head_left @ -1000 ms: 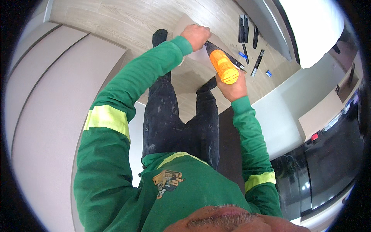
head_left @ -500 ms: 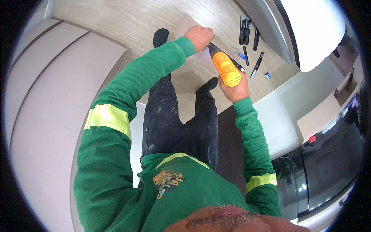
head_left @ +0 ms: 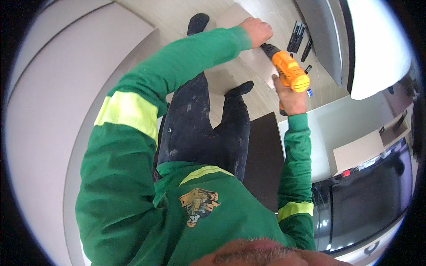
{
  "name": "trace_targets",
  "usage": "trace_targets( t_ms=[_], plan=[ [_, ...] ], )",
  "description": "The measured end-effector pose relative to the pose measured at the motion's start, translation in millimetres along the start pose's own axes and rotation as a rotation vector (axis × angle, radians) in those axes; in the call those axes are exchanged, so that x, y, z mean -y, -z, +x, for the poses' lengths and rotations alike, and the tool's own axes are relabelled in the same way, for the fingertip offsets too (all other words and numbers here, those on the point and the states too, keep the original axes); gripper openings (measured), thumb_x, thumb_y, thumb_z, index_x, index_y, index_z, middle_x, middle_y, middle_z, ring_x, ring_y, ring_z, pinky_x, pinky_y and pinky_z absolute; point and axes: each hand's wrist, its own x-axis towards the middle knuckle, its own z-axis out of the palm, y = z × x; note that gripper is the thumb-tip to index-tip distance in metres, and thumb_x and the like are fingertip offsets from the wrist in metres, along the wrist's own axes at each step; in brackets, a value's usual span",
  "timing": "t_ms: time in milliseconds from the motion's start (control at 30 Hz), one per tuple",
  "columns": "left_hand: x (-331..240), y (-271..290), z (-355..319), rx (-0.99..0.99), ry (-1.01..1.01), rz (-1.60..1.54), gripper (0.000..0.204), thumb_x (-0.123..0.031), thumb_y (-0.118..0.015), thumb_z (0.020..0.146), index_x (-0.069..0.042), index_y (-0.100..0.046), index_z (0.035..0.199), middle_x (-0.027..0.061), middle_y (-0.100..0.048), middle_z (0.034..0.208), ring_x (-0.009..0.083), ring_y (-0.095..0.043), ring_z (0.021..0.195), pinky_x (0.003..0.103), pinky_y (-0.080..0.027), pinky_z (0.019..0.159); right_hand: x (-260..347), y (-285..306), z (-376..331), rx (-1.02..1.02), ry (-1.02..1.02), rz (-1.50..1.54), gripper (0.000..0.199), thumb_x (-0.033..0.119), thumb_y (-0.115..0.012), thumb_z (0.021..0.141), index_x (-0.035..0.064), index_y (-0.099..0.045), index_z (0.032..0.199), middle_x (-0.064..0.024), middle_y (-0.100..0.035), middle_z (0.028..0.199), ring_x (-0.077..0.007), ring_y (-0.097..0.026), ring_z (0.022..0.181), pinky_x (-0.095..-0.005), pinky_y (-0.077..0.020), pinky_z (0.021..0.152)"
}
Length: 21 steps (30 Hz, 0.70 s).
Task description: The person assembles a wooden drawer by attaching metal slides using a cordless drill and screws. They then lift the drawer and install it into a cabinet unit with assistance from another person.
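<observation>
My right hand [head_left: 292,99] is wrapped round the grip of an orange cordless drill [head_left: 290,71]. The drill's black chuck points toward my left hand [head_left: 258,32], which is closed just beyond the tip. Whatever its fingers hold is hidden from above. Beneath both hands a pale flat board [head_left: 254,60] lies on the wood-look floor, close to my feet in dark socks.
Black metal rails, like drawer slides [head_left: 296,37], lie on the floor right of the board. A small blue item [head_left: 309,93] shows beside my right hand. Pale panels [head_left: 102,57] stand at left, a dark brown panel [head_left: 264,164] by my legs, an open cardboard box [head_left: 358,153] at right.
Both hands and the drill have shifted to the right in the picture, and the whole view has moved somewhat. A black rail seen beside the drill earlier no longer shows there.
</observation>
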Motion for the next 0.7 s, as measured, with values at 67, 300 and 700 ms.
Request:
trace_targets(
  t_ms=[67, 300, 700],
  plan=[
    [2, 0, -1, 0.035, 0.023, 0.011, 0.01, -0.008, -0.066, 0.082, -0.006, -0.071, 0.091, 0.0116, -0.072, 0.098, 0.0333, -0.072, 0.094, 0.047, -0.059, 0.078, 10, 5, 0, 0.065, -0.114, 0.027, 0.044, 0.012, -0.08, 0.084, -0.0017, -0.059, 0.119, -0.0133, -0.068, 0.105, -0.0251, -0.066, 0.093, -0.0354, -0.0524, 0.086],
    [0, 8, 7, 0.055, 0.004, 0.022, 0.012, -0.009, -0.068, 0.081, -0.006, -0.071, 0.092, 0.0121, -0.072, 0.1, 0.0354, -0.072, 0.095, 0.047, -0.059, 0.079, 20, 3, -8, 0.057, -0.153, -0.009, 0.038, 0.015, -0.078, 0.087, -0.0022, -0.063, 0.118, -0.0124, -0.071, 0.1, -0.0233, -0.069, 0.089, -0.0342, -0.0543, 0.083],
    [3, 5, 2, 0.057, -0.005, 0.01, 0.013, -0.005, -0.07, 0.078, -0.005, -0.071, 0.091, 0.0104, -0.07, 0.101, 0.0335, -0.072, 0.095, 0.048, -0.058, 0.079, 13, 6, 4, 0.076, -0.089, -0.158, 0.035, 0.018, -0.073, 0.086, 0.0008, -0.067, 0.117, -0.0168, -0.073, 0.095, -0.0314, -0.072, 0.089, -0.0378, -0.0564, 0.08]
  ],
)
